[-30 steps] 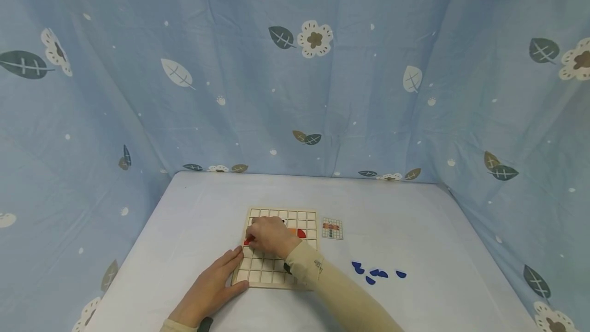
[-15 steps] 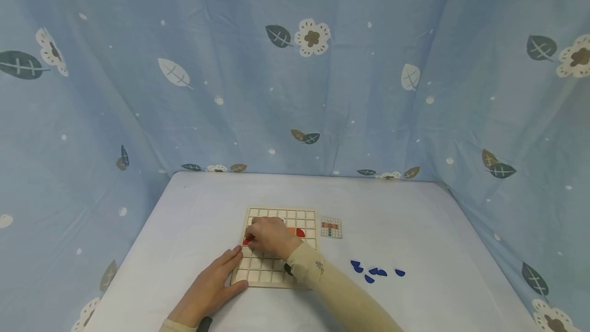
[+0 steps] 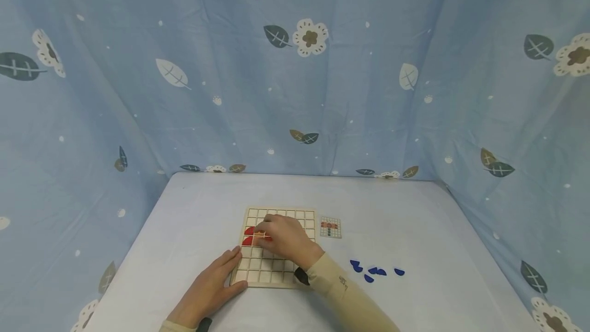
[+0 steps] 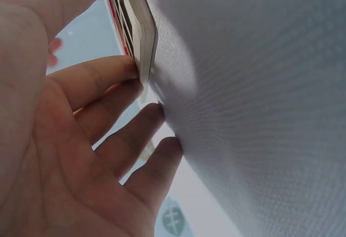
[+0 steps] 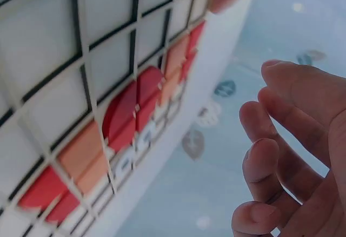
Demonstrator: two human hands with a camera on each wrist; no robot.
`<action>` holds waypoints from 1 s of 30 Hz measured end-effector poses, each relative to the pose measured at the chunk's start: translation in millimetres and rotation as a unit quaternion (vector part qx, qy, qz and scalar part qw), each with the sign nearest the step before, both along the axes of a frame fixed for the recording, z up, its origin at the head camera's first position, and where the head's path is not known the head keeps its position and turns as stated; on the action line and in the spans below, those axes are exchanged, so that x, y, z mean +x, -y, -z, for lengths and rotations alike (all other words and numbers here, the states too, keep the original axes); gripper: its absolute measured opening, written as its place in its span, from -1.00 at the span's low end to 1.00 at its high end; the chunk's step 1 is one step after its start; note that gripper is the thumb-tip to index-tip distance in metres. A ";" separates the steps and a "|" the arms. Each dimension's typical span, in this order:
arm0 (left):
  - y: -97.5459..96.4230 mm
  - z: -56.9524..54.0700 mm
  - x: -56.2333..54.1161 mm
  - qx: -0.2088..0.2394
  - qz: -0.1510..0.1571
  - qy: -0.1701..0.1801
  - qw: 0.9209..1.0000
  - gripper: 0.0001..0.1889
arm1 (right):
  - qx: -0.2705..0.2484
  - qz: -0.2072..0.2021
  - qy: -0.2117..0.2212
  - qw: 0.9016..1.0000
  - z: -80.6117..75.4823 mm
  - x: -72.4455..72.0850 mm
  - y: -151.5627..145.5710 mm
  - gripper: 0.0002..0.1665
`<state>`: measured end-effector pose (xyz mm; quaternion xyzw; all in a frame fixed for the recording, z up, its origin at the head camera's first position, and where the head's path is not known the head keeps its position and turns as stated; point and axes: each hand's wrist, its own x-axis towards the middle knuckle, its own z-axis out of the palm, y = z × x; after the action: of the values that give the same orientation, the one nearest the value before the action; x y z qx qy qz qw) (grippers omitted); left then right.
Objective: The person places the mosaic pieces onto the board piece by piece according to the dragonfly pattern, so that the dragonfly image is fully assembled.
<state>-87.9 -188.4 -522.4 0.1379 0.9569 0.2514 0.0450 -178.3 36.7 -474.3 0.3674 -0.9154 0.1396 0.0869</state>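
Note:
A wooden grid board (image 3: 255, 275) lies on the table between both hands. My left hand (image 3: 209, 283) lies along its near left corner; in the left wrist view, fingertips touch the board's side edge (image 4: 143, 37). Over the board's middle hovers my right hand (image 3: 288, 240), partly covering the coloured rows. Nothing sits between its loosely bent fingers in the right wrist view. Red quarter-round pieces (image 3: 248, 241) fill cells at the left edge. The right wrist view also shows orange square pieces (image 5: 81, 156) and a larger red round shape (image 5: 132, 105) set in the grid.
A small pattern card (image 3: 330, 227) lies just right of the board. Several blue half-round pieces (image 3: 369, 278) are scattered on the white tabletop (image 3: 392, 219) at front right. Blue patterned curtains (image 3: 230, 65) enclose the table's back and sides.
My right hand has come away from the red pieces at the board's left edge and moved right, uncovering them. The left hand has stayed at the corner.

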 end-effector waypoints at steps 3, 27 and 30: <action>-0.3 -0.7 0.8 -0.001 -0.010 0.009 1.000 -0.21 | -0.025 0.007 -0.033 0.999 -5.2 7.7 -15.4 -0.75; -1.9 1.1 2.1 -0.010 -0.019 0.029 0.999 -0.17 | -0.073 0.095 -0.032 0.992 18.1 56.5 -166.3 -0.62; -1.7 1.1 1.6 -0.009 -0.018 0.026 0.999 -0.17 | -0.065 0.088 -0.019 0.994 21.4 59.6 -184.0 -0.58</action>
<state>-86.3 -186.7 -523.6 0.1139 0.9600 0.2471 0.0667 -118.7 220.7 -495.6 0.2813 -0.9314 0.1839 0.1400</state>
